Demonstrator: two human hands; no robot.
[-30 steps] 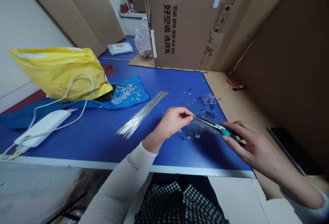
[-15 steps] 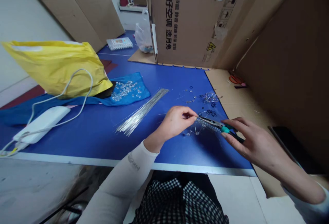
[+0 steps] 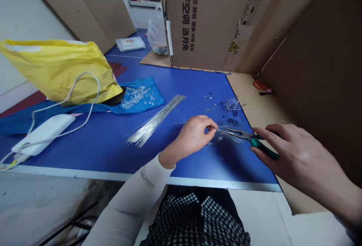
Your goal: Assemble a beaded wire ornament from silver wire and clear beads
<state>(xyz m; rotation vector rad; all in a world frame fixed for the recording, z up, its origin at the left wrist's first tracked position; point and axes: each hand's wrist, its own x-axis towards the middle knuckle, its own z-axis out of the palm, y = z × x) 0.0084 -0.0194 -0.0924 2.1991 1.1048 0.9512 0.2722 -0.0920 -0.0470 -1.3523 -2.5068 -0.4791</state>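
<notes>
1. I confirm the left hand [image 3: 195, 135] has its fingers pinched on thin wire [image 3: 233, 139] over the blue surface [image 3: 203, 167].
2. I confirm the right hand [image 3: 299, 155] has its fingers grasping green-handled pliers [image 3: 246, 135]; the jaws stand apart, near the left hand.
3. I locate black rings [image 3: 233, 122] beyond the pliers and a wire bundle [image 3: 157, 121] beside the left forearm.

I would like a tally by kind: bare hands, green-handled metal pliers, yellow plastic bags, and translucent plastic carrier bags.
Left hand, right hand: 2
Green-handled metal pliers: 1
Yellow plastic bag: 1
Translucent plastic carrier bag: 1
Total: 5
</notes>
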